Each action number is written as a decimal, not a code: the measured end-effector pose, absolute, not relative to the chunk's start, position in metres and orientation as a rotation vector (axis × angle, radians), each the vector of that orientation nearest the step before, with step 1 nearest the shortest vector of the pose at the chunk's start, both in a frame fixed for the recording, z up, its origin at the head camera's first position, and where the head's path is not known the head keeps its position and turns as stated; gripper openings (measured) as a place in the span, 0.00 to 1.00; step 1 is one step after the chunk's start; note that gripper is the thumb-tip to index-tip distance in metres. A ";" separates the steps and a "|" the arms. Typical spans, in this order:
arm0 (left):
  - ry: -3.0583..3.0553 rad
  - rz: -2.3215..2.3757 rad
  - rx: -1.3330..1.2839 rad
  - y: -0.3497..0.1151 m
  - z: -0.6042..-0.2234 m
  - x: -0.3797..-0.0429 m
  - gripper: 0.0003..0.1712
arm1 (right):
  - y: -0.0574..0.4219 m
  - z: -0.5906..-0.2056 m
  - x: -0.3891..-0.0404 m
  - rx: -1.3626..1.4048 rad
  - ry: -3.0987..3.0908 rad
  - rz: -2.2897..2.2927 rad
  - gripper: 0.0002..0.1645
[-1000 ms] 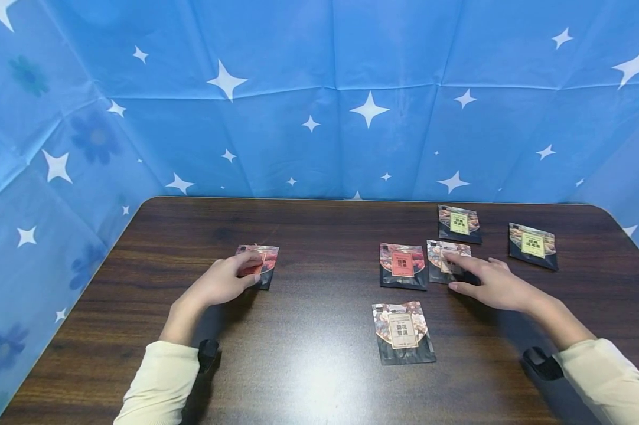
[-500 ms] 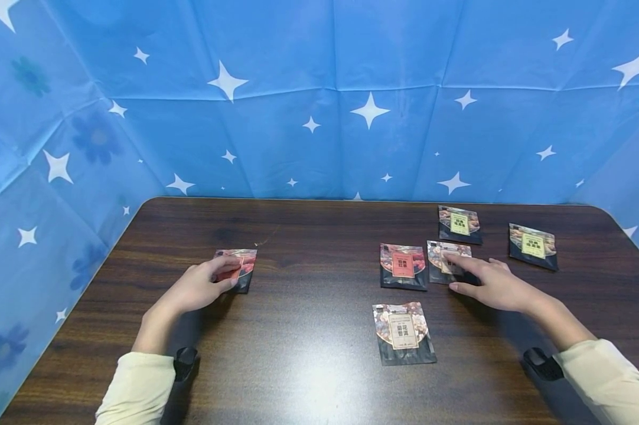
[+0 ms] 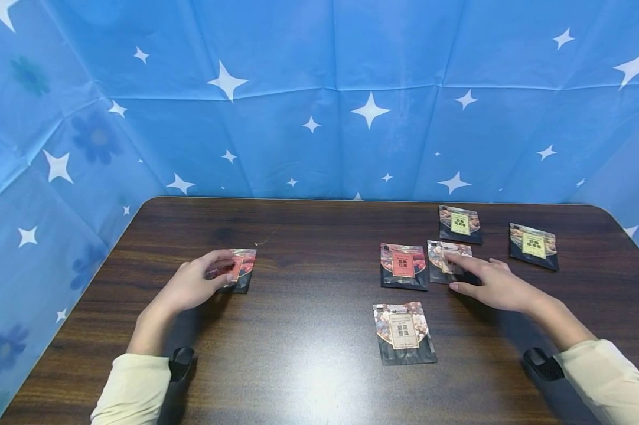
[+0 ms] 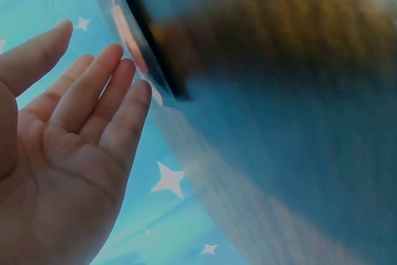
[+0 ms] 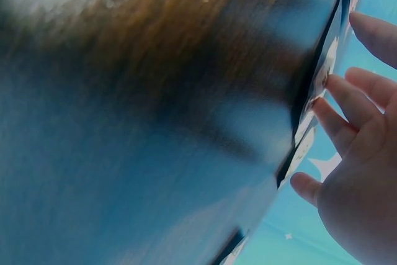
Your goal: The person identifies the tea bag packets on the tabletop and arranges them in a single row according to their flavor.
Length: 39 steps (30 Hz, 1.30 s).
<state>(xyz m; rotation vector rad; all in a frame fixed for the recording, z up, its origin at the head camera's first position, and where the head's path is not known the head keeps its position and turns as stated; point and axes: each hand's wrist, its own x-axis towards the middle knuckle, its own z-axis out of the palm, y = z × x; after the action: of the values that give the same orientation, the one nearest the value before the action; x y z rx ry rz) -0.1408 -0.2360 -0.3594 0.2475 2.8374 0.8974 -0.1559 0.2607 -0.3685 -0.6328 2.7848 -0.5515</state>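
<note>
My left hand (image 3: 198, 283) is over a red-labelled tea packet (image 3: 245, 270) lying flat on the left of the table. In the left wrist view its thumb stands apart from loosely straight fingers (image 4: 115, 100), tips near the packet (image 4: 133, 41). My right hand (image 3: 492, 286) rests its fingertips on a beige-labelled tea packet (image 3: 437, 273), partly hidden under the fingers; the right wrist view shows two fingertips at that packet's surface (image 5: 317, 88). Just left of it lies another red-labelled tea packet (image 3: 403, 267).
A second beige-labelled packet (image 3: 403, 333) lies nearer the front. Two yellow-labelled packets lie at the back right, one (image 3: 460, 224) behind the right fingers, the other (image 3: 533, 247) farther right. A blue starred cloth (image 3: 330, 141) hangs behind the dark wooden table (image 3: 309, 236).
My left hand slid the red-labelled packet leftward, then eased slightly off it to the left, leaving more of it showing. The right hand has stayed in place.
</note>
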 end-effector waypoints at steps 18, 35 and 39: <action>2.768 0.929 0.176 -0.242 -0.364 -0.141 0.23 | 0.261 -0.371 -0.156 -0.654 2.803 -0.566 0.35; 2.810 0.864 0.202 -0.240 -0.365 -0.140 0.26 | 0.262 -0.364 -0.158 -0.687 2.790 -0.592 0.37; 2.816 0.857 0.205 -0.239 -0.365 -0.140 0.26 | 0.259 -0.361 -0.159 -0.689 2.792 -0.636 0.36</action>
<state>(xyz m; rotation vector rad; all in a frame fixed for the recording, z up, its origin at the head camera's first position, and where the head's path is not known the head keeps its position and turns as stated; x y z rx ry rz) -0.1397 -0.2394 -0.3649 0.2048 2.8159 0.8573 -0.1594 0.2590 -0.3605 -0.6888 2.7916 -0.6357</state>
